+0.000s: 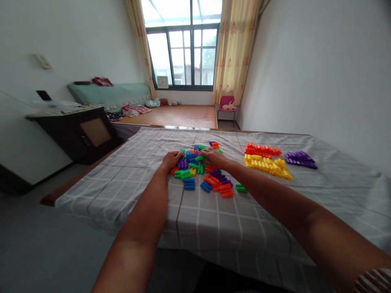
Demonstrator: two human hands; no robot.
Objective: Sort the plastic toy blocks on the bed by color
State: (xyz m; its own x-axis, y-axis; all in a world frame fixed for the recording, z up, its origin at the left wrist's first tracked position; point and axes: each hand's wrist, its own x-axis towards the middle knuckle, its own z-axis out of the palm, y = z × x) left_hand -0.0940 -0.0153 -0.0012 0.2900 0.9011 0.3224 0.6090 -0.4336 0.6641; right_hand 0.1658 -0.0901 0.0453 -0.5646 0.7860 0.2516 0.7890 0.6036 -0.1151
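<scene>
A mixed pile of small plastic pieces in green, blue, orange, purple and yellow lies on the grey checked cloth (122,179). At the pile's left edge is my left hand (172,159), its fingers bent over the pieces; what they hold, if anything, is hidden. My right hand (214,158) reaches over the back right of the pile, fingers curled at a green piece (199,158). Nearer the front lie blue pieces (189,184) and orange pieces (226,190). A green pair (241,188) sits apart, beside my right forearm.
On the cloth at the right are grouped orange pieces (262,149), yellow pieces (269,167) and purple pieces (301,159). Beyond the table stand a low bed (183,116), a dark cabinet (82,130) and a pink chair (226,101).
</scene>
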